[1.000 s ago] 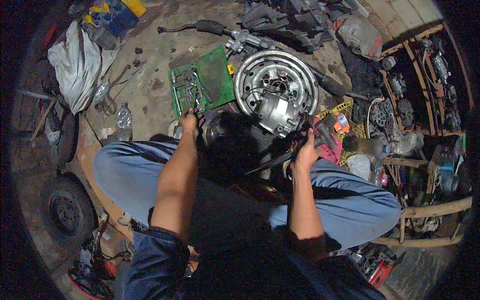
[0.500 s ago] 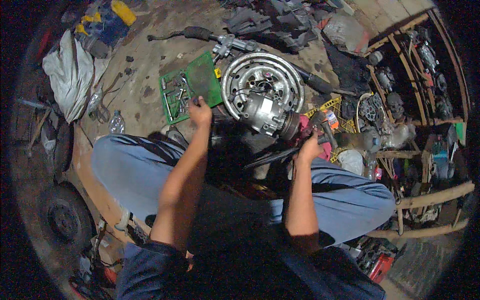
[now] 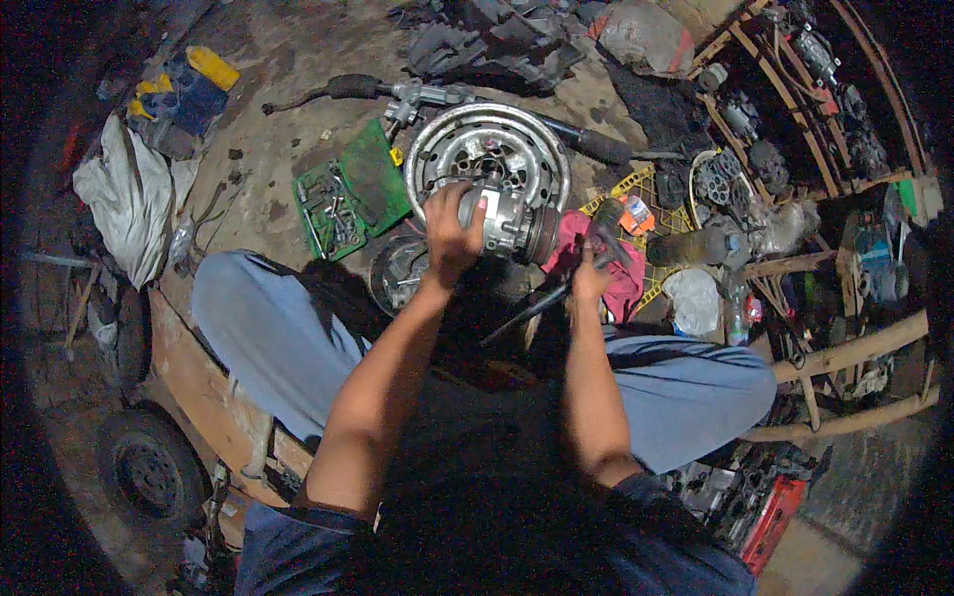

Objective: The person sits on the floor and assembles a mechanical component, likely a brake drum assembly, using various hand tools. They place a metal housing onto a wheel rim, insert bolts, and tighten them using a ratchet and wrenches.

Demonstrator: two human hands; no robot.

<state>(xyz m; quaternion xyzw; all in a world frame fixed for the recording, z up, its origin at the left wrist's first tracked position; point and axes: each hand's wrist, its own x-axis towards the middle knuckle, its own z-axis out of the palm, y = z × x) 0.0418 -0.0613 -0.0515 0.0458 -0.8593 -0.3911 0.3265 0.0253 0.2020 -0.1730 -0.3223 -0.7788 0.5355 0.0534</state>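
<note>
Left hand: the left hand (image 3: 452, 233) is closed over the near end of a grey metal motor part (image 3: 507, 221), fingers wrapped around its body.
Right hand: the right hand (image 3: 588, 278) is curled shut around the handle of a dark, long tool (image 3: 532, 306); the shaft slants down and to the left, across the dark gap between the knees.
Motor part: a stubby cylinder of dull metal, lying on its side at the near edge of the wheel rim (image 3: 489, 159), just in front of the person and above the lap.
Wheel rim: a shiny round steel rim lying flat on the dirt floor (image 3: 268, 189), its hub holes facing up; the motor part overlaps its lower edge.
Green tray: an open green case (image 3: 350, 199) with small metal pieces inside, just left of the rim.
Pink cloth: a pink rag (image 3: 621, 268) sits right behind the right hand.
Yellow crate: a yellow mesh crate (image 3: 646, 194) lies beyond the rag, to the right of the rim.
White sack: a crumpled white bag (image 3: 124, 199) lies well off to the left.
Wooden rack: a rough wooden rack (image 3: 845, 348) at the right holds dark engine parts.
Tyre: a small black wheel (image 3: 149, 467) stands at the lower left, by a wooden plank.
</note>
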